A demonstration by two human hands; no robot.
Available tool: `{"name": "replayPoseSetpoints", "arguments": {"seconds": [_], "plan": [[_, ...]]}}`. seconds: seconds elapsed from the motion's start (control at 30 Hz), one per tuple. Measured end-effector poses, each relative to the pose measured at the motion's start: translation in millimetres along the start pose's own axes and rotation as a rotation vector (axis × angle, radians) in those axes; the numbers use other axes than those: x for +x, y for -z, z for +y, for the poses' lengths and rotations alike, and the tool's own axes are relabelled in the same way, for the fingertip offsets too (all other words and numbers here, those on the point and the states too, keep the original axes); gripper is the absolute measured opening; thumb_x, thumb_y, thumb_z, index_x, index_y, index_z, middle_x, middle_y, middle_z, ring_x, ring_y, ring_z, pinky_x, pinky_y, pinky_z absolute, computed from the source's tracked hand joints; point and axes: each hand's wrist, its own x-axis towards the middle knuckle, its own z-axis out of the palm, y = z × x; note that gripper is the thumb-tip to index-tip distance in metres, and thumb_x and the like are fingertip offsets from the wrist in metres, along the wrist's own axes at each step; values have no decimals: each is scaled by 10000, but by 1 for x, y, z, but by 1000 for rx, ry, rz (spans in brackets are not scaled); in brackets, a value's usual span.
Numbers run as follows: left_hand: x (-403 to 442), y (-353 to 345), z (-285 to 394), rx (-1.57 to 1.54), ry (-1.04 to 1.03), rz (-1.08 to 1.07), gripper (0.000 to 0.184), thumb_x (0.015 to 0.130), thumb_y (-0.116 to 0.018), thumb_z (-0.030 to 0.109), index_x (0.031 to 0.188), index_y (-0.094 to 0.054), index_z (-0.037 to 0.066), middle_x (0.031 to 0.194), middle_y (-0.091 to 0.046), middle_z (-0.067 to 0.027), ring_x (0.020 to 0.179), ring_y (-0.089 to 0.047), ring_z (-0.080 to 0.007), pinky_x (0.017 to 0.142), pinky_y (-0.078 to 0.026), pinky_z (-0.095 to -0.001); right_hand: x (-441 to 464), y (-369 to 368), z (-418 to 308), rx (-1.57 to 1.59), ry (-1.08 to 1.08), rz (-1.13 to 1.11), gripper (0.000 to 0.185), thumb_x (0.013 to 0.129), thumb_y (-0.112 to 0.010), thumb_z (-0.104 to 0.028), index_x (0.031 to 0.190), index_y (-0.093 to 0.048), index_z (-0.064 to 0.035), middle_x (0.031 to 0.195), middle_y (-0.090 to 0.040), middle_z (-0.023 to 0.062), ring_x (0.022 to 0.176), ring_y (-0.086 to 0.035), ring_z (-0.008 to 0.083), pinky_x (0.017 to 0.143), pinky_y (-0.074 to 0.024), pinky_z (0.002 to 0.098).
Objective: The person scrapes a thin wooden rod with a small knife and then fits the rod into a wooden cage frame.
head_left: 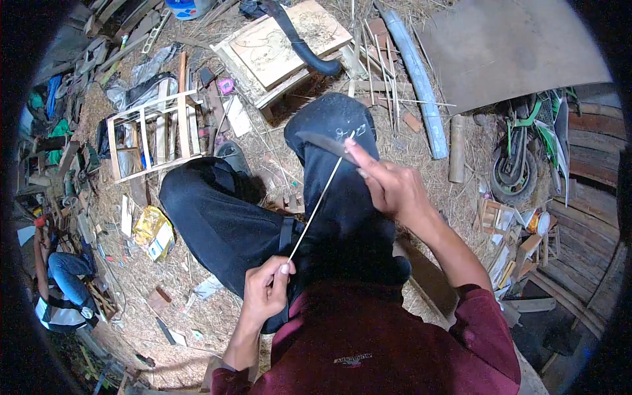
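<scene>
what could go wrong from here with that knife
The knife in the right hand lies just over the raised knee, so a slip might cut the trousers or the leg.

The thin strip spans a long gap up from the left hand, so it could bend or snap under the blade.

If the blade skidded down the strip, it might reach the left hand's bare fingers.

one held knife (pixel 324 142), one held stick (pixel 321 198)

the shirt (pixel 395 342) is maroon, the bucket (pixel 187 8) blue and white.
</scene>
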Motion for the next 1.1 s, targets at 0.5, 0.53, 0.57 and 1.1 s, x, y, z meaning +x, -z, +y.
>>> {"name": "replayPoseSetpoints", "arguments": {"seconds": [0.5,0.53,0.57,1.1], "plan": [[52,-26,-4,-668,32,-96,266,1040,-458,227,901,-552,20,575,-372,56,497,-308,-31,474,-259,-222,23,9,-9,1009,-512,362,315,946,-654,-233,1187,-627,-32,696,-567,-61,490,-416,1,435,-301,175],[56,-26,-1,-700,27,-107,272,1042,-456,234,901,-548,19,572,-363,56,493,-299,-33,470,-256,-224,31,12,-12,1059,-520,370,273,940,-664,-236,1123,-651,-33,708,-585,-57,477,-412,2,421,-291,178],[59,-27,2,-732,19,-119,279,1043,-455,240,901,-544,18,570,-354,56,490,-291,-35,467,-252,-227,38,14,-19,1095,-515,357,255,939,-665,-233,1097,-658,-33,716,-597,-52,472,-408,0,414,-285,181],[63,-42,-4,-789,35,-156,321,1038,-459,298,964,-556,0,636,-394,39,537,-318,-47,494,-256,-217,84,2,-45,1099,-401,278,137,893,-700,-115,935,-691,15,802,-685,21,717,-598,50,653,-466,199]]}}
